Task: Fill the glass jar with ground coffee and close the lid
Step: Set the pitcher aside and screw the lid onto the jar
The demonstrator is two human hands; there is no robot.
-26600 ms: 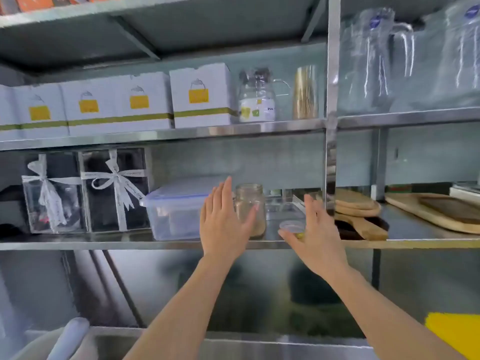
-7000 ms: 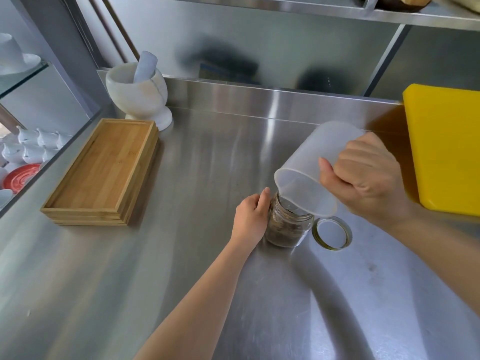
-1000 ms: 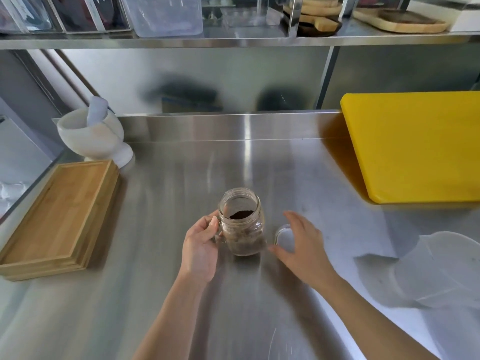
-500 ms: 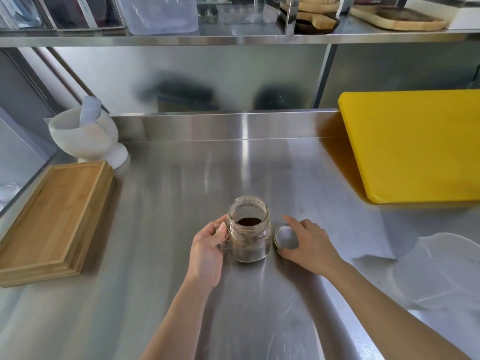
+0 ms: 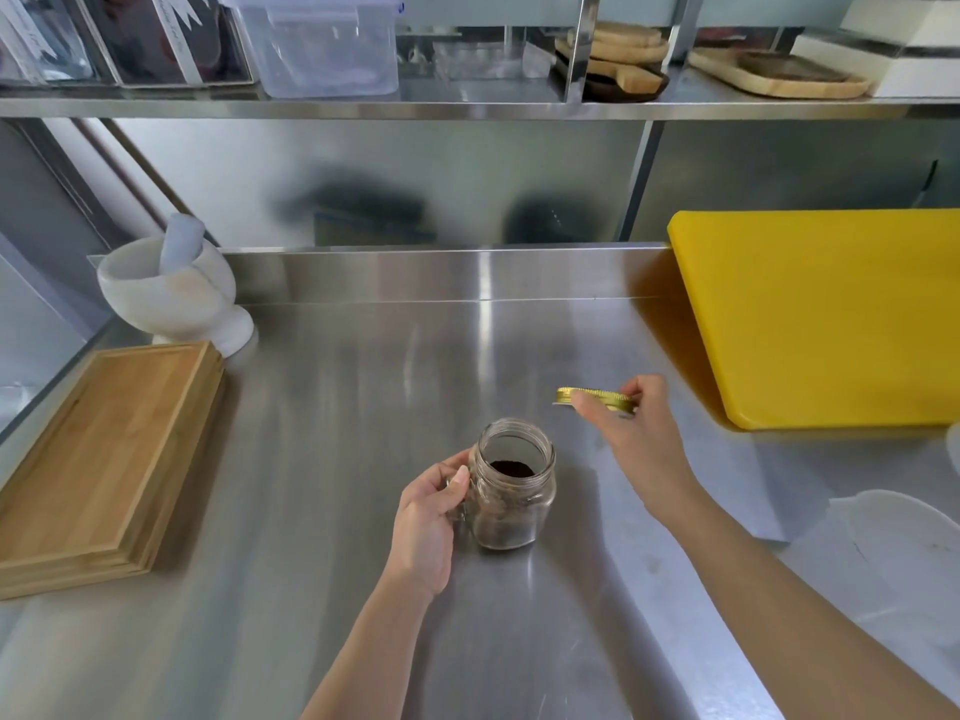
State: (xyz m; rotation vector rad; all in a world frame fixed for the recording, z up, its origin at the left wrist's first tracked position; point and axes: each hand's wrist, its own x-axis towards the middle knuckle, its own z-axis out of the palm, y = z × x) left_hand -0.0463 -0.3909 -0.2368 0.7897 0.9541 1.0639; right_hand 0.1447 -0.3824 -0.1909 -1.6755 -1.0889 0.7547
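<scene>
Stainless steel runs everywhere in the head view: a steel worktop [image 5: 322, 589] with a raised back edge, and a steel shelf [image 5: 467, 107] above it carrying a clear plastic box [image 5: 317, 44] and wooden boards [image 5: 613, 54]. At the left of the worktop sit a white marble mortar with its pestle [image 5: 171, 293] and a bamboo tray [image 5: 98, 459]; a yellow cutting board [image 5: 826, 314] lies at the right, and a translucent plastic container [image 5: 904, 553] rests near the right edge.

Near the middle stands the glass jar [image 5: 511, 485], upright and open at the mouth, with dark ground coffee [image 5: 511, 467] visible inside. The left hand [image 5: 431, 517] has its grip curled around the jar's side handle, steadying it on the worktop. The right hand [image 5: 636, 433] is raised, up and to the right of the jar, its grip pinching the gold screw lid [image 5: 589, 398] by the rim between thumb and fingertips; the lid is held roughly level and well clear of the jar's mouth.

Filling looks finished, so the step in hand is closing. The next move calls for carrying the lid leftward and down over the mouth, setting it flat on the threads, then twisting it while the left hand keeps the jar from turning. A tilted lid would likely cross-thread.
</scene>
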